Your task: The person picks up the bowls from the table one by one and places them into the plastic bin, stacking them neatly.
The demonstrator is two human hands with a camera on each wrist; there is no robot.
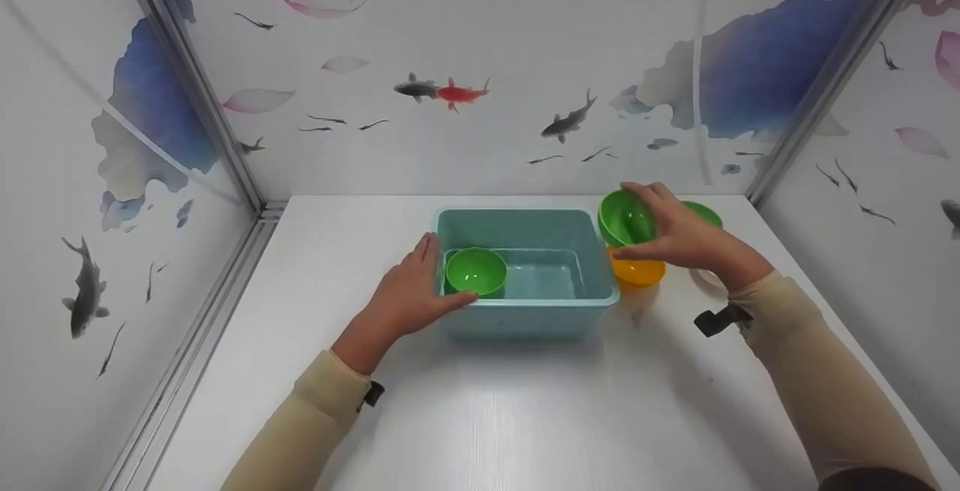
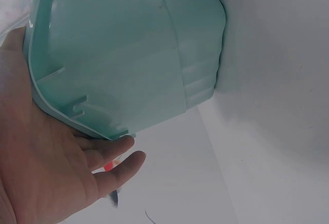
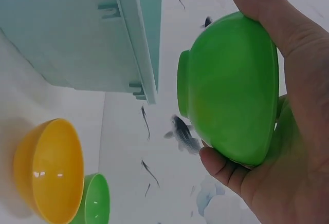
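Note:
My right hand (image 1: pixel 675 232) grips a green bowl (image 1: pixel 621 215) by its rim, tipped on its side above an orange bowl (image 1: pixel 637 273). In the right wrist view this green bowl (image 3: pixel 229 90) has its foot toward the light blue plastic bin (image 3: pixel 72 34), with thumb and fingers on opposite sides of the rim. My left hand (image 1: pixel 409 288) rests against the front left corner of the bin (image 1: pixel 525 322), thumb over the front rim. In the left wrist view its fairly straight fingers (image 2: pixel 121 175) lie at the bin's rim. A second green bowl (image 1: pixel 476 271) stands inside, at the left.
Another green bowl (image 1: pixel 705 212) stands behind my right hand, partly hidden, near the orange bowl (image 3: pixel 59 170). A pale rounded thing (image 1: pixel 707 279) shows under the right wrist. White panels (image 1: pixel 480 41) printed with fish and petals enclose the white table (image 1: pixel 480 408) at back and sides.

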